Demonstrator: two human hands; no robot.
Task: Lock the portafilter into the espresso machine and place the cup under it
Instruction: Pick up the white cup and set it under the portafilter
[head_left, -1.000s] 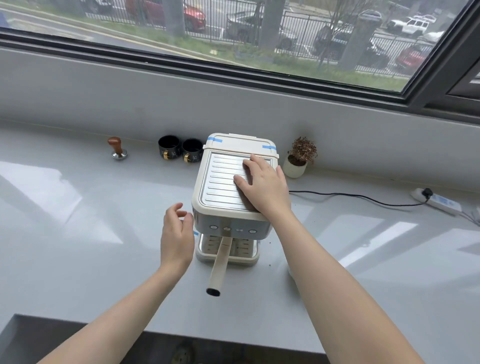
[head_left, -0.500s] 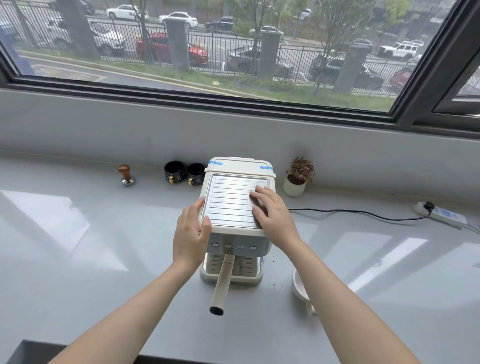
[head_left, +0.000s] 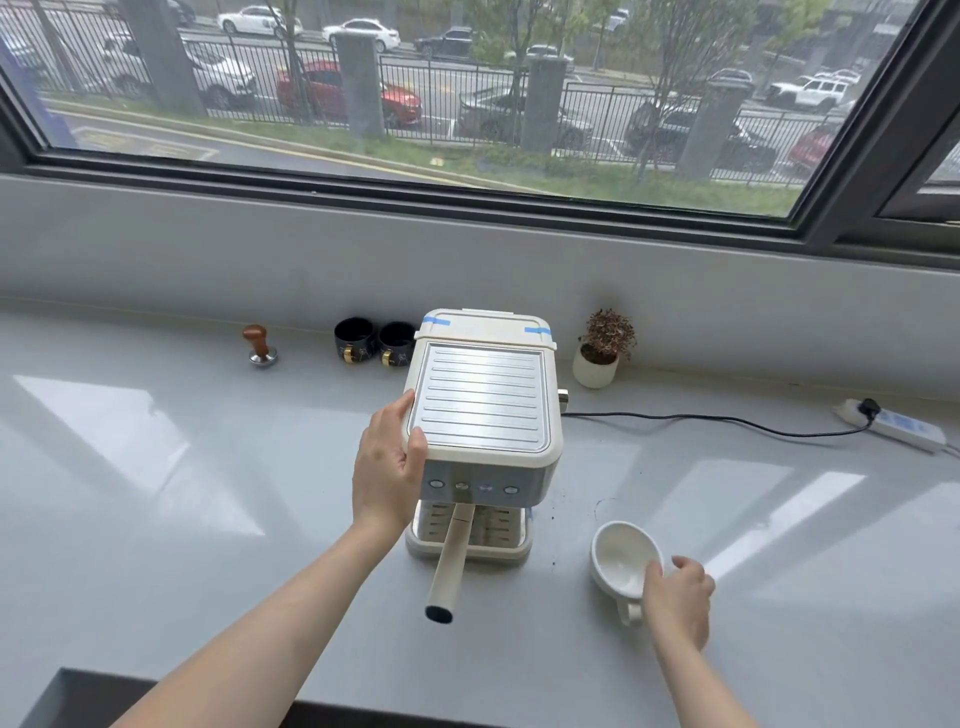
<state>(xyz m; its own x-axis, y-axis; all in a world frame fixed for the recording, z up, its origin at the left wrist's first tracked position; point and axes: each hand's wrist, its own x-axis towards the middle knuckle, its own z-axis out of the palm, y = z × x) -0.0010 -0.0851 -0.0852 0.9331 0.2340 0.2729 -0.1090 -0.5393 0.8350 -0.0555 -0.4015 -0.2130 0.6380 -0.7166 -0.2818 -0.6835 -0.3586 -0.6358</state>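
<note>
The portafilter (head_left: 451, 561) sits in the espresso machine (head_left: 483, 415), handle pointing toward the person, just right of the left hand (head_left: 387, 467), which grips the machine's upper left corner. The white cup (head_left: 623, 564) stands on the counter (head_left: 156, 467), its handle side pinched by the right hand (head_left: 678, 597).

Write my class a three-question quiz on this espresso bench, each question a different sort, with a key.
1. True or false: the white cup stands under the portafilter.
2. Which hand steadies the machine? A left B right
3. Fill in: the two black cups stand between the machine and the ____.

Key: 1 false, it is right of the machine by the right hand; 2 A; 3 tamper.
</note>
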